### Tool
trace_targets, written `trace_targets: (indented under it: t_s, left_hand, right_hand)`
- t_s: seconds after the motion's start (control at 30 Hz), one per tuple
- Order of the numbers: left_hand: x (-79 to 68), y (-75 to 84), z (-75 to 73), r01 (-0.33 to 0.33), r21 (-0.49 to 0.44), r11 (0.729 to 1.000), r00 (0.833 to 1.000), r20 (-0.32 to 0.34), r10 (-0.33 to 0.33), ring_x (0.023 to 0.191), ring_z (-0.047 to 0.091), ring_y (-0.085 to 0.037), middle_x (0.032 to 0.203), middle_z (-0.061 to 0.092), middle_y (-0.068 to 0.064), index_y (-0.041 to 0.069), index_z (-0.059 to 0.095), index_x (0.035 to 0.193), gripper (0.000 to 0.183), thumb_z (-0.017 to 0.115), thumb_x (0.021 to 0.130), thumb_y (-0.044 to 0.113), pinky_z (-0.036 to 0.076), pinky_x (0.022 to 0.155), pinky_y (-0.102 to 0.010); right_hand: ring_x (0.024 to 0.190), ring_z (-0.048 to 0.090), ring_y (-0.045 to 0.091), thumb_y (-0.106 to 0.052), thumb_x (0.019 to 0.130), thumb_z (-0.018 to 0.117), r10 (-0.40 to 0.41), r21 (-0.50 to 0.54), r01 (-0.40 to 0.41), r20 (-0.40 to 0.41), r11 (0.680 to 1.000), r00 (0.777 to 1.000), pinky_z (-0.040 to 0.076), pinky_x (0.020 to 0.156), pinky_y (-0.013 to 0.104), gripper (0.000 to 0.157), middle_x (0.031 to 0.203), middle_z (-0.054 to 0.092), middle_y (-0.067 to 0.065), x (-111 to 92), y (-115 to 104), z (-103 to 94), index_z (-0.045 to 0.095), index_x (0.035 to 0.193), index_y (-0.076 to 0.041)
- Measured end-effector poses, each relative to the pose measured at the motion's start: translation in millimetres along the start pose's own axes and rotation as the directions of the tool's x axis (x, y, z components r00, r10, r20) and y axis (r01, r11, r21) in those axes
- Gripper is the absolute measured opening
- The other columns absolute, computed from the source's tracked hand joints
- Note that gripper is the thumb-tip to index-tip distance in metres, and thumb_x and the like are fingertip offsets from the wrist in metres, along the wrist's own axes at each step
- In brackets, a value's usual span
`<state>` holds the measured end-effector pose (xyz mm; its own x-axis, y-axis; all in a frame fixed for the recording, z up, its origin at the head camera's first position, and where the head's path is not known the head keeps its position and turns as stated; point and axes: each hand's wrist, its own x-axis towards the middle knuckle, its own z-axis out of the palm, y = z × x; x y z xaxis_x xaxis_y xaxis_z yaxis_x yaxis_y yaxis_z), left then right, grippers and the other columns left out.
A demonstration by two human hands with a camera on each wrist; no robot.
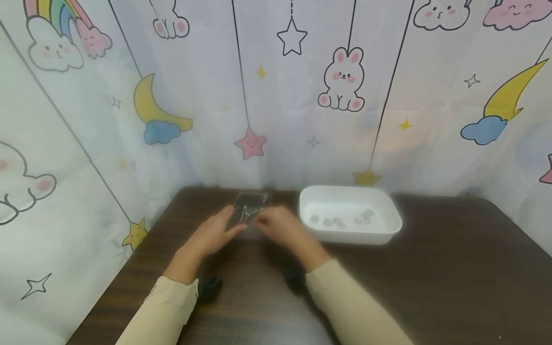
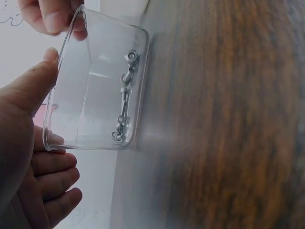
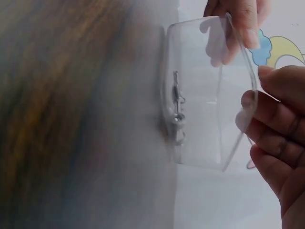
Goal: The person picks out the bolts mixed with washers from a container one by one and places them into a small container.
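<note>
A clear plastic box (image 1: 254, 197) stands on the dark table, with several small metal screws (image 1: 245, 214) on its bottom. My left hand (image 1: 214, 233) holds the box at its left and near sides. In the left wrist view its thumb is at the rim, and the other fingers bend around the box's lower corner. At the opposite side my right hand (image 3: 286, 124) has two bent fingertips over the rim, above the screws (image 3: 177, 114). Its thumb stands apart from them, and nothing shows between them.
Right of the box is a white rectangular tub (image 1: 351, 235) with several pale, small rings (image 1: 338, 223) in it. A white curtain (image 1: 284, 105) printed with cartoon figures hangs behind the table (image 1: 448, 268). Black wrist straps (image 1: 210, 288) show at my cuffs.
</note>
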<state>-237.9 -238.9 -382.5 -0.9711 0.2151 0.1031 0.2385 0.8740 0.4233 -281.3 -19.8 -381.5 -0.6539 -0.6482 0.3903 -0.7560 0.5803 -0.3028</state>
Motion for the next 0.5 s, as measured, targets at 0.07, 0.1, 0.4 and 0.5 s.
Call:
trace_targets:
  t_s: [0.07, 0.1, 0.4, 0.5]
  left_hand:
    - [0.6, 0.1, -0.1, -0.009, -0.009, 1.000, 1.000, -0.011, 0.009, 0.138, 0.042, -0.039, 0.154, 0.039, -0.020, 0.002, 0.033, 0.151, 0.081, 0.056, 0.095, 0.056, 0.036, 0.113, -0.055]
    - [1.2, 0.2, -0.1, -0.013, -0.014, 1.000, 1.000, -0.017, 0.013, 0.135, 0.045, -0.039, 0.151, 0.043, -0.019, 0.003, 0.036, 0.150, 0.078, 0.057, 0.095, 0.054, 0.038, 0.111, -0.055]
    - [2.5, 1.1, -0.9, -0.027, -0.033, 0.999, 0.999, -0.041, 0.025, 0.123, 0.057, -0.036, 0.136, 0.057, -0.016, 0.007, 0.045, 0.142, 0.067, 0.061, 0.094, 0.050, 0.047, 0.103, -0.055]
    - [1.2, 1.4, -2.1, -0.013, -0.031, 0.999, 1.000, -0.023, 0.012, 0.130, 0.051, -0.038, 0.144, 0.050, -0.019, 0.003, 0.041, 0.147, 0.076, 0.059, 0.094, 0.054, 0.042, 0.108, -0.055]
  right_hand:
    - [0.078, 0.068, 0.013, -0.021, 0.091, 0.071, 0.003, -0.016, -0.003, -0.027, 1.000, 1.000, 0.058, 0.075, 0.028, 0.008, 0.087, 0.073, -0.002, -1.8, 2.0, -2.3, 0.075, 0.095, -0.015]
    - [0.078, 0.067, 0.012, -0.022, 0.091, 0.070, 0.011, -0.023, -0.012, -0.038, 1.000, 0.999, 0.057, 0.074, 0.028, 0.009, 0.087, 0.073, -0.002, -2.8, 3.0, -4.0, 0.075, 0.095, -0.016]
    - [0.083, 0.069, 0.016, -0.024, 0.094, 0.065, 0.047, -0.050, -0.054, -0.119, 0.997, 0.992, 0.058, 0.080, 0.034, 0.013, 0.092, 0.074, 0.000, -16.2, 13.1, -27.3, 0.074, 0.097, -0.015]
    - [0.085, 0.070, 0.019, -0.021, 0.093, 0.067, 0.023, -0.063, -0.033, -0.162, 0.997, 0.987, 0.058, 0.082, 0.036, 0.011, 0.091, 0.075, 0.002, -22.1, 18.9, -35.2, 0.074, 0.094, -0.013]
